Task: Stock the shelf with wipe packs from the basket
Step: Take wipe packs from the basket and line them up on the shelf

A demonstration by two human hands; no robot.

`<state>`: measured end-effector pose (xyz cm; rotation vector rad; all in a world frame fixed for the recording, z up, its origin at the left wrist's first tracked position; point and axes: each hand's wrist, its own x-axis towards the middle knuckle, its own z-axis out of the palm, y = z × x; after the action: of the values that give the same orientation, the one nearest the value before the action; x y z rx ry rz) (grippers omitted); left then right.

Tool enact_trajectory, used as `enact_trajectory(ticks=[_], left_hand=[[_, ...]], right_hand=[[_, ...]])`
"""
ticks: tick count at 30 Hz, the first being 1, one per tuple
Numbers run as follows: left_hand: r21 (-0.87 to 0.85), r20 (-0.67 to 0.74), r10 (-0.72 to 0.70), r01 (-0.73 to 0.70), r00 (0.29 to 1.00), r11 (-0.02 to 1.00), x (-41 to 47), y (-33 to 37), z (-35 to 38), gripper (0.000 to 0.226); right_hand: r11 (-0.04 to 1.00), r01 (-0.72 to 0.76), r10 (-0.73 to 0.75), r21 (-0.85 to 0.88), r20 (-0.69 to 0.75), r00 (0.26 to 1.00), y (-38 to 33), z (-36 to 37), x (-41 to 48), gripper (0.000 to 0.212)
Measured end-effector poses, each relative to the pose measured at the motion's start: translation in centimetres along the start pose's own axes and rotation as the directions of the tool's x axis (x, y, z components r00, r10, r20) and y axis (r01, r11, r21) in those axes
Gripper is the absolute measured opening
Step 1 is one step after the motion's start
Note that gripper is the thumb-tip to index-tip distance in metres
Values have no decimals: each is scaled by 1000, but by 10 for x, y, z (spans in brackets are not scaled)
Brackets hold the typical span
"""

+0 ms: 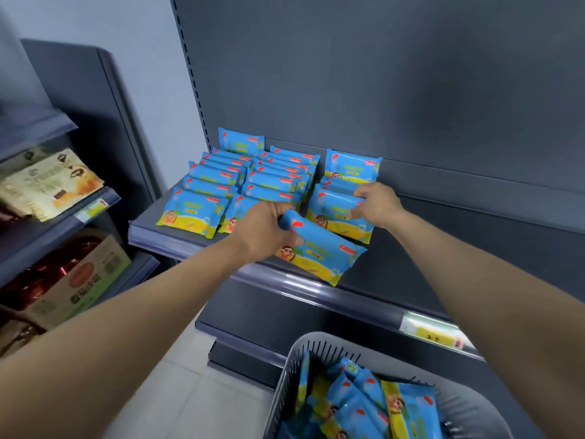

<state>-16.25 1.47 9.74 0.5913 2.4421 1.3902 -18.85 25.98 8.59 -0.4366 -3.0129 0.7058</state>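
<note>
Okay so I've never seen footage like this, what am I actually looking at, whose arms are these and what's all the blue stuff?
There is no machine here. It is one picture from a camera worn on a person's head, looking forward and down, so the two bare arms are that person's own. The left hand grips a blue wipe pack at the front edge of a grey shelf. The right hand pinches the front pack of the right-hand row. More rows of the same packs lie on the shelf to the left. Below, a grey basket holds more.
</note>
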Motion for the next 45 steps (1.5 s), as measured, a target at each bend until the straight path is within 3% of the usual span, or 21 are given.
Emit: enact_trajectory(ticks=[2,5,12,15,22,27,30,33,38,45], left_hand=[[-15,25,19,-18,1000,1000,11,-2,-1,13],[-28,11,32,-32,999,999,28,-3,0,19],[81,-17,0,2,1000,997,73,-9,14,27],[229,-29,27,-20,999,973,85,-12,23,44],[597,35,131,-125,991,792,107,-7,36,49],[845,57,188,-148,980,514,111,-1,42,61],[875,71,244,-178,967,450,101,0,47,62],[856,54,278,-188,959,482,85,9,47,57],[782,-50,491,-271,870,561,43,48,36,46],[811,-163,741,-340,651,476,-38,128,29,34]], right_hand=[[998,-2,1,-56,-34,999,-4,2,10,42],[998,6,-11,-57,-79,997,-6,2,21,39],[991,64,-56,120,-67,996,5,-1,26,26],[970,67,-43,234,-108,993,10,-5,19,29],[931,36,39,363,-196,980,13,-14,-13,31],[957,35,25,287,-203,979,7,-21,-41,30],[974,63,-14,216,-222,975,2,-26,-60,29],[992,92,-62,92,-285,956,-4,-34,-77,29],[983,160,-184,-92,-412,892,-17,-55,-108,31],[933,225,-348,-280,-554,756,-35,-108,-166,34]])
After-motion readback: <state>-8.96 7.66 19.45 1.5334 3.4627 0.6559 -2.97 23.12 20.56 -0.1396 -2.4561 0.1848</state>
